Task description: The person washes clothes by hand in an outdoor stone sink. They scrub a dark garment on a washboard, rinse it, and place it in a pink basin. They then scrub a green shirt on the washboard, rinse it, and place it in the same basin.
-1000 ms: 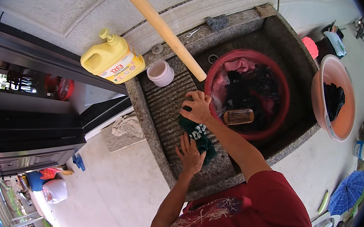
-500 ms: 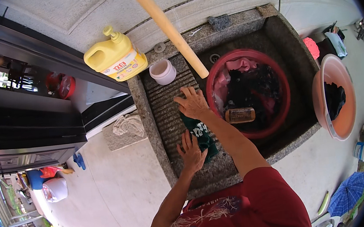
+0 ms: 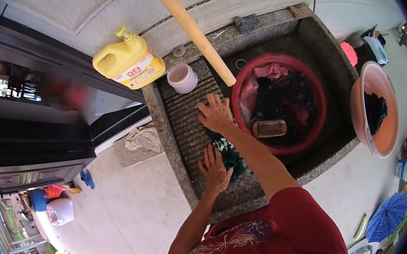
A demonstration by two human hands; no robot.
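two hands flat, open, on one dark green cloth [image 3: 227,150] | left hand [image 3: 214,168], right hand [image 3: 217,113] | two basins: red [image 3: 276,60], pink [image 3: 374,74] | right hand slid farther up washboard [image 3: 185,119] than before

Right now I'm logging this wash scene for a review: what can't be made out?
- Dark green garment, head view: mostly covered by the right hand, its forearm and the left hand.
- Clothes in the red basin: a dark tangle.
- Wooden pole: top cut off by the edge.
- Orange basin: contents shadowed.

Dark green cloth [image 3: 226,149] partly hidden under both hands.
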